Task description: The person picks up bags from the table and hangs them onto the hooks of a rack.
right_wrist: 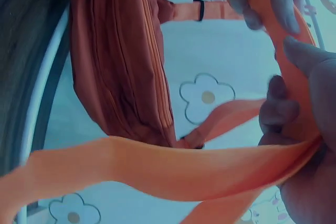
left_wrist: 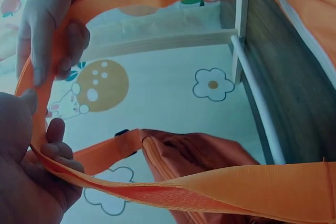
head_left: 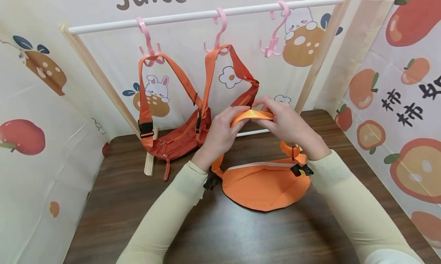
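Observation:
My left hand point(head_left: 220, 132) and right hand point(head_left: 287, 120) are side by side at the centre of the head view, pinching a bright orange strap point(head_left: 253, 114) that arches between them. The strap belongs to an orange waist bag point(head_left: 267, 187), which sits below the hands at the table with its white zipper upward. Black buckle parts point(head_left: 301, 170) show at the bag's right end. In the left wrist view the strap point(left_wrist: 262, 190) runs from the thumb and fingers toward the right. From the right wrist, the strap point(right_wrist: 173, 169) passes leftward, in front of a red-brown bag point(right_wrist: 121, 56).
Behind the hands stands a rack with a white rail point(head_left: 186, 18). Two red-brown waist bags, one at the left point(head_left: 182, 139) and one in the middle point(head_left: 245, 97), hang by their straps from pink hooks. A third pink hook point(head_left: 273, 41) at the right carries nothing. Below lies a dark wooden table point(head_left: 241, 233).

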Tool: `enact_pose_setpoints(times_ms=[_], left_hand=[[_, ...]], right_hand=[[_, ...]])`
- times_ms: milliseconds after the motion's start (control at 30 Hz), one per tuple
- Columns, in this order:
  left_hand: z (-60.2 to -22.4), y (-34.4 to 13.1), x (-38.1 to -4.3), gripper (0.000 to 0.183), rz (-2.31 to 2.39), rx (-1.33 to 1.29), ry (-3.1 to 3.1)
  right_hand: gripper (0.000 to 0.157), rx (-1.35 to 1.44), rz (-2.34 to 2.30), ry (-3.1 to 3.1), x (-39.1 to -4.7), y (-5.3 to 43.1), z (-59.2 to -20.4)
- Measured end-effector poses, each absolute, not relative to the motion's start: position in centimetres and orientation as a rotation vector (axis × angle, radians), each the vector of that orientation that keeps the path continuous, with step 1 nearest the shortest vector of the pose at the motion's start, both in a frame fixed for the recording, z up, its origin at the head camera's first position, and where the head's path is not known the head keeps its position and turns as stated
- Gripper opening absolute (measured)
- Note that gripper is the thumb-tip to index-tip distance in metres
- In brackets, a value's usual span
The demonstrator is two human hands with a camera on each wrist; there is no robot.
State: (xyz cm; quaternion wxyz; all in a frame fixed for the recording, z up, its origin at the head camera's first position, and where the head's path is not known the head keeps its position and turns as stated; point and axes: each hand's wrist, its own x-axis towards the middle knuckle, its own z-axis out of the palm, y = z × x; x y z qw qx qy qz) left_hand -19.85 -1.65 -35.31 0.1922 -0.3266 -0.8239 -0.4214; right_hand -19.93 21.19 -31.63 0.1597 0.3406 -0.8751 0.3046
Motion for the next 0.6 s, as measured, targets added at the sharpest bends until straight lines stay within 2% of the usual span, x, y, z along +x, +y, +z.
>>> enact_pose_setpoints(times_ms=[167, 600], left_hand=[[-34.6, -2.2, -20.0, 0.032, -1.144, -0.885, -2.311], [-32.4, -2.3, -20.7, 0.031, -1.100, -0.868, -2.259]], right_hand=[[0.026, 0.984, 0.818, -2.399, -20.3, 22.2, -31.0], [0.020, 0.925, 0.773, -2.274, -21.2, 24.1, -28.9]])
